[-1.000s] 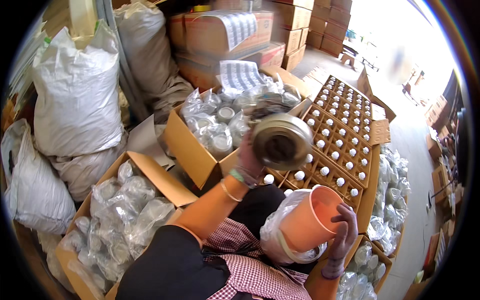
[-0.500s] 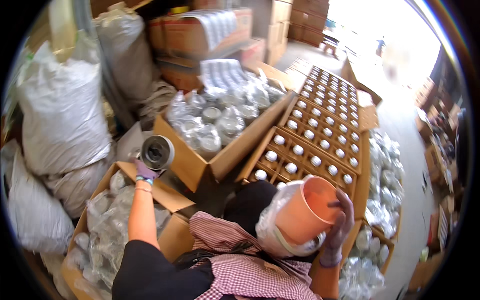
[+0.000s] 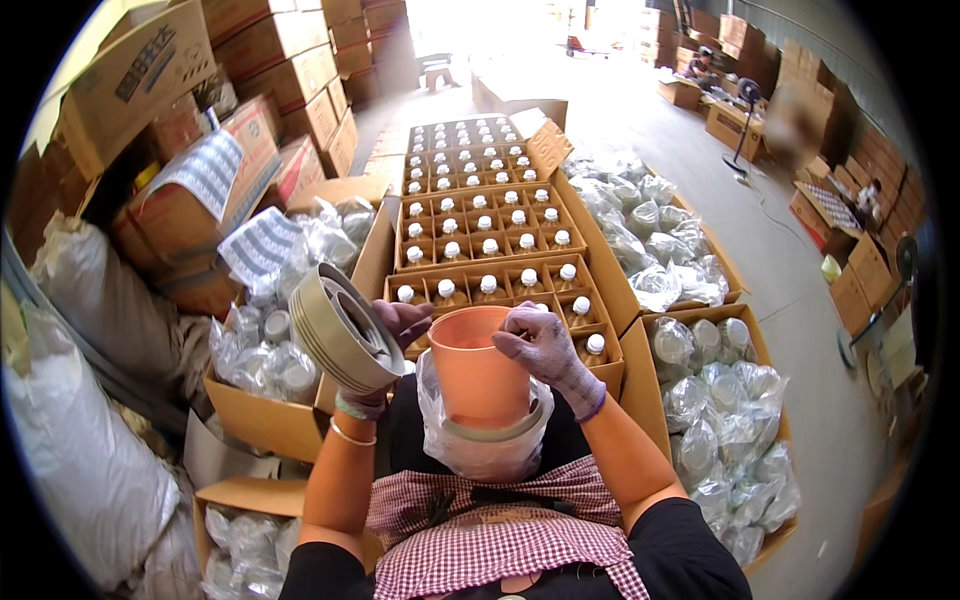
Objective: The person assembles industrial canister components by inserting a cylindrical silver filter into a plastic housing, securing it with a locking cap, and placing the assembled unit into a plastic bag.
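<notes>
A pale orange plastic cup stands upright against my lap, its lower part inside a crumpled clear plastic bag. A beige band curves round the cup near the bag. At its right rim my right hand, in a pale purple glove, is closed; its fingertips are curled and what they pinch is hidden. My left hand, also gloved, holds a thick round beige ring with a ribbed side and a grey, hollow middle. The ring hides much of that hand. Its fingers reach toward the cup's left rim.
Divided cartons of white-capped bottles extend ahead. Open boxes of plastic-wrapped clear jars stand at right, others at left. White sacks lean at far left. Across the floor are a black fan and other people.
My view has swung right. My left hand has brought the ring from the left-hand boxes to beside the cup. My right hand has gone from the cup's outer side to its rim.
</notes>
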`<state>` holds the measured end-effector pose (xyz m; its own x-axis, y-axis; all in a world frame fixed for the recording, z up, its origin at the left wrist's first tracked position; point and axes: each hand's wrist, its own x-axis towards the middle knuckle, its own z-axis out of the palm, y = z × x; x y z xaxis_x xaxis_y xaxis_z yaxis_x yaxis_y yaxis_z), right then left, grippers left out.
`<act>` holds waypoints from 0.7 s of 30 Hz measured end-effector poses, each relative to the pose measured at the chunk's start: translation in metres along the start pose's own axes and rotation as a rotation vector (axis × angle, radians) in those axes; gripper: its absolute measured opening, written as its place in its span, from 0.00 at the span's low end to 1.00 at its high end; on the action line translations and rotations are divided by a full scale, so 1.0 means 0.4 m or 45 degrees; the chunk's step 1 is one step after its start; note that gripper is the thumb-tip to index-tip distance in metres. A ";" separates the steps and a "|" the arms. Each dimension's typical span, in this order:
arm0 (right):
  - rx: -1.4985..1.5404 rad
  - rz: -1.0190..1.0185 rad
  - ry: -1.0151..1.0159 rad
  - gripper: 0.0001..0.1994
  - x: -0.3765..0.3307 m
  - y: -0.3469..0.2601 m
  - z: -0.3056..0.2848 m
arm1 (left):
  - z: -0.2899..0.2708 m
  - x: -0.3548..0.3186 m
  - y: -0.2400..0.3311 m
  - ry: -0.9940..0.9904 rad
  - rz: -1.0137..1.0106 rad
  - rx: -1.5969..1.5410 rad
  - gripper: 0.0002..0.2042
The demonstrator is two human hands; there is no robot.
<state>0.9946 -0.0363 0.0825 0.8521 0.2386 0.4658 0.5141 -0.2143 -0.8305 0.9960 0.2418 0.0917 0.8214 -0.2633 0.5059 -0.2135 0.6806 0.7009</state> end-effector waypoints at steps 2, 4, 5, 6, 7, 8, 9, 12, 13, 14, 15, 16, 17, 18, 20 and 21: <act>0.015 0.020 -0.030 0.25 0.007 -0.007 0.005 | -0.035 0.030 -0.082 0.134 -0.009 0.034 0.18; 0.057 0.011 -0.023 0.21 0.000 0.025 0.005 | -0.010 0.067 -0.143 -0.100 0.156 0.334 0.19; 0.328 0.121 -0.045 0.19 -0.011 0.050 -0.001 | 0.004 0.067 -0.171 -0.147 0.253 0.545 0.17; 0.607 0.219 -0.068 0.18 -0.016 0.072 -0.007 | -0.024 0.043 -0.193 -0.031 0.241 0.630 0.19; 0.707 0.155 -0.037 0.18 -0.012 0.066 -0.021 | -0.034 0.035 -0.190 -0.052 0.248 0.644 0.18; 0.735 0.242 0.066 0.19 -0.014 0.128 -0.039 | -0.016 0.040 -0.183 -0.083 0.261 0.651 0.17; 0.161 0.251 0.150 0.20 -0.014 0.230 -0.088 | 0.016 0.041 -0.184 -0.010 0.239 0.631 0.17; -1.200 0.984 0.008 0.19 -0.068 0.474 -0.229 | 0.075 0.054 -0.176 0.067 0.160 0.627 0.19; -1.297 1.115 -0.113 0.18 -0.113 0.553 -0.258 | 0.069 0.056 -0.180 0.069 0.153 0.632 0.19; -1.388 1.239 -0.240 0.16 -0.156 0.631 -0.264 | 0.055 0.053 -0.181 0.074 0.148 0.644 0.20; -1.408 1.202 -0.268 0.17 -0.176 0.699 -0.257 | -0.016 0.044 -0.198 -0.004 0.172 0.582 0.19; -1.432 1.184 -0.299 0.17 -0.193 0.746 -0.256 | -0.012 0.044 -0.201 -0.005 0.156 0.571 0.19; -1.412 1.164 -0.412 0.20 -0.179 0.699 -0.267 | -0.013 0.040 -0.197 0.005 0.134 0.539 0.18; -1.391 1.104 -0.485 0.20 -0.166 0.686 -0.278 | -0.014 0.036 -0.192 0.016 0.113 0.505 0.18; -1.365 0.973 -0.597 0.21 -0.106 0.610 -0.323 | -0.003 0.043 -0.175 0.015 0.099 0.431 0.17; -1.403 0.951 -0.613 0.23 -0.062 0.538 -0.335 | 0.003 0.046 -0.161 0.017 0.103 0.408 0.17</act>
<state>1.0973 -0.2153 -0.0670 0.9524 -0.0114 -0.3046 -0.0333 -0.9972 -0.0670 1.0242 0.1925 0.0566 0.8017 -0.2067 0.5609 -0.4317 0.4487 0.7825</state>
